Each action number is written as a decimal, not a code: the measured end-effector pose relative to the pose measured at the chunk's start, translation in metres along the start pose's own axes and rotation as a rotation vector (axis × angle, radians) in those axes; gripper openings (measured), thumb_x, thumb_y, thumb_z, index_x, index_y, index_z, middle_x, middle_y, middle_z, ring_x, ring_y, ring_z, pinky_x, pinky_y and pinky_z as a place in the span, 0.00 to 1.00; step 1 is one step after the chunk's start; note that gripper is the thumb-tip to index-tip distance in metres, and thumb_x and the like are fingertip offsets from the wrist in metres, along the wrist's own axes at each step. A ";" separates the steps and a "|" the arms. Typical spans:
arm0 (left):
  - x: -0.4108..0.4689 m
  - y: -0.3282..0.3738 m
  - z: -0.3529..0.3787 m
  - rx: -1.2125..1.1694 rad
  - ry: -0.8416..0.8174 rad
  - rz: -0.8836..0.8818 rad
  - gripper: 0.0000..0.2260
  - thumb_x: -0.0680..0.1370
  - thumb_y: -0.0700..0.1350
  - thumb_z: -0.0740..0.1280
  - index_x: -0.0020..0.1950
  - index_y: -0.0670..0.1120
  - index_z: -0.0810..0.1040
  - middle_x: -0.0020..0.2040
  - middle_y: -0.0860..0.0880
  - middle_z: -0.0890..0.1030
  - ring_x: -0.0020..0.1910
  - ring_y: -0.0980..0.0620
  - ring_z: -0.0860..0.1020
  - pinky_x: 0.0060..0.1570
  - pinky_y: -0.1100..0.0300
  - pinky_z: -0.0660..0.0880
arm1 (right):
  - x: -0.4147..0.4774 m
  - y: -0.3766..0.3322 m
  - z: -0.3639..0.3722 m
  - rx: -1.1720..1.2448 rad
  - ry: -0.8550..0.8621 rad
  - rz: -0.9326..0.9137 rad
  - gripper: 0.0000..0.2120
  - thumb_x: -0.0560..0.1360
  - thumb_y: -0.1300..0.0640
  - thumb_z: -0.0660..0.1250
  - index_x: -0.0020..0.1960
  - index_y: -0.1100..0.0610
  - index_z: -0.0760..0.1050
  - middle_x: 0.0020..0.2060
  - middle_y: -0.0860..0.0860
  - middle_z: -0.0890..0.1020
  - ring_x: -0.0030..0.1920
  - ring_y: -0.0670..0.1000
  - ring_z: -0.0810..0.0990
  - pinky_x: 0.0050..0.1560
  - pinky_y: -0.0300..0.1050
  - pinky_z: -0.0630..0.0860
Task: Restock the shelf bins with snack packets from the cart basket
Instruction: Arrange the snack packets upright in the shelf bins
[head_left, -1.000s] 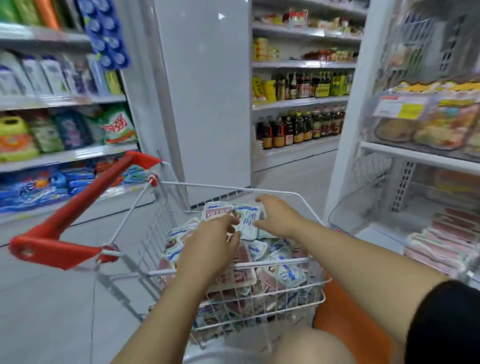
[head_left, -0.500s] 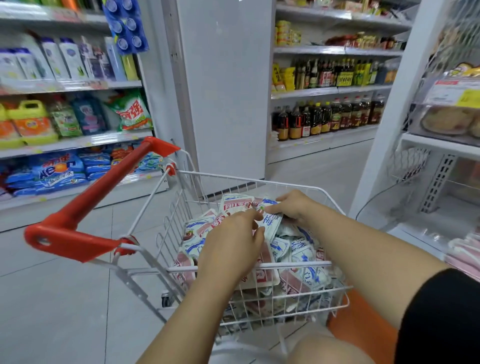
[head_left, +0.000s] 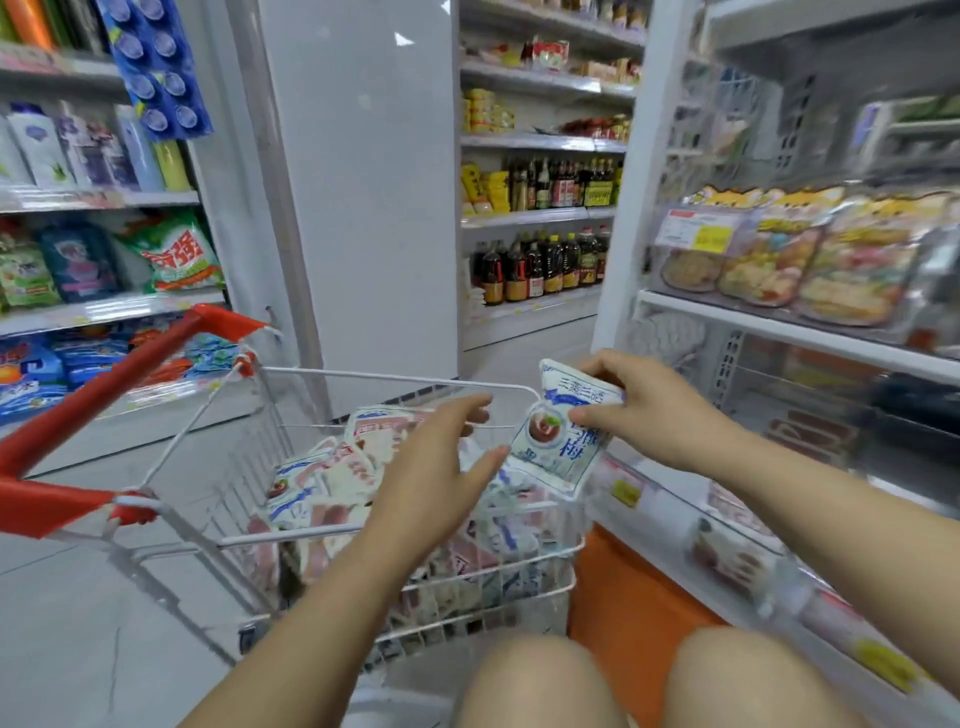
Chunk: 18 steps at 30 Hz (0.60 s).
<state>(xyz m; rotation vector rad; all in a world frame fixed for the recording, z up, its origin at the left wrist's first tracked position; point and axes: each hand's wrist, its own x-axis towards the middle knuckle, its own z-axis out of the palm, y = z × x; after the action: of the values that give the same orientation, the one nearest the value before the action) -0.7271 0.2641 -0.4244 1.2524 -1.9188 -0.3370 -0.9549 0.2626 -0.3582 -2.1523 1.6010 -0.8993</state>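
Observation:
A wire cart basket (head_left: 395, 382) with a red handle stands in front of me, heaped with white-and-blue snack packets (head_left: 322, 478). My right hand (head_left: 639, 410) pinches one such snack packet (head_left: 563, 441) by its upper part and holds it lifted above the basket's right rim. My left hand (head_left: 436, 467) hovers over the pile with fingers spread and relaxed, its thumb near the lifted packet's lower edge, holding nothing. To the right are the shelf bins (head_left: 727, 551), clear-fronted and holding packets, blurred.
A white shelf unit (head_left: 800, 332) on the right carries clear bags of food. An orange stool or crate (head_left: 628, 587) sits beside the cart under my knees. Detergent shelves (head_left: 104, 306) line the left; sauce bottles (head_left: 540, 265) stand behind a white pillar (head_left: 363, 208).
My right hand has lifted one packet out of the pile and moved it up and right. My left hand let go of the pile and opened. The view tilted toward the right shelf.

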 end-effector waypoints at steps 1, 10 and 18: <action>0.001 0.015 0.012 -0.055 -0.040 0.017 0.25 0.76 0.54 0.71 0.72 0.56 0.69 0.60 0.61 0.77 0.57 0.62 0.75 0.58 0.60 0.74 | -0.014 0.000 -0.012 -0.006 0.007 -0.007 0.09 0.74 0.56 0.74 0.52 0.51 0.77 0.44 0.42 0.82 0.42 0.41 0.80 0.40 0.39 0.76; -0.002 0.137 0.116 -0.364 -0.262 0.163 0.11 0.73 0.50 0.75 0.54 0.55 0.81 0.48 0.60 0.84 0.47 0.63 0.80 0.54 0.55 0.77 | -0.135 0.037 -0.111 -0.288 0.172 -0.016 0.10 0.73 0.56 0.74 0.50 0.47 0.76 0.41 0.36 0.81 0.43 0.39 0.79 0.42 0.36 0.73; -0.025 0.223 0.213 -0.362 -0.530 0.281 0.16 0.75 0.54 0.72 0.61 0.56 0.75 0.50 0.60 0.82 0.50 0.65 0.78 0.53 0.59 0.76 | -0.232 0.097 -0.166 -0.409 0.239 0.208 0.13 0.72 0.56 0.75 0.49 0.43 0.74 0.40 0.36 0.81 0.45 0.36 0.79 0.42 0.34 0.73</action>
<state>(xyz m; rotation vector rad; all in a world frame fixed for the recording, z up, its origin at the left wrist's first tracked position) -1.0240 0.3497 -0.4393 0.6818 -2.3027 -0.8901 -1.1752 0.4683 -0.3587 -2.1326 2.2482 -0.8464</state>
